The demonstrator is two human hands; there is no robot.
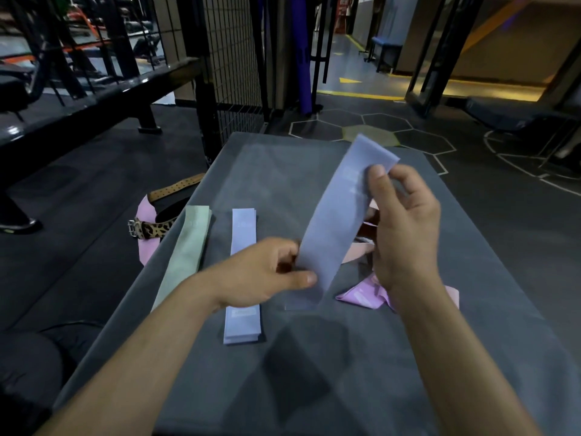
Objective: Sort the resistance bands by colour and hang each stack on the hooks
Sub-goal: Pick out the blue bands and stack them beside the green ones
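A lilac resistance band (338, 221) is held up above the grey worktop (314, 372) between both hands, tilted so that its upper end leans away to the right. The left hand (264, 273) pinches the band's lower end between thumb and curled fingers, and the right hand (405, 228) grips its upper part, thumb on the near face and fingers curled behind. Just left of the held band, a flat lilac stack (242, 278) lies lengthwise on the worktop, partly crossed by the left hand. Further left of the held band, beside that stack, lies a pale green band (185, 256), its near end reaching the worktop's left edge. Below and to the right of the held band, loose pink bands (361, 295) lie crumpled on the worktop, partly hidden by the right wrist. Well to the left of the held band, off the worktop's edge, a leopard-print belt (151, 228) and a tan belt (176, 187) rest with another pink band (145, 215) on the dark floor (78, 215). Beyond the held band stands a black wire cage (232, 64).
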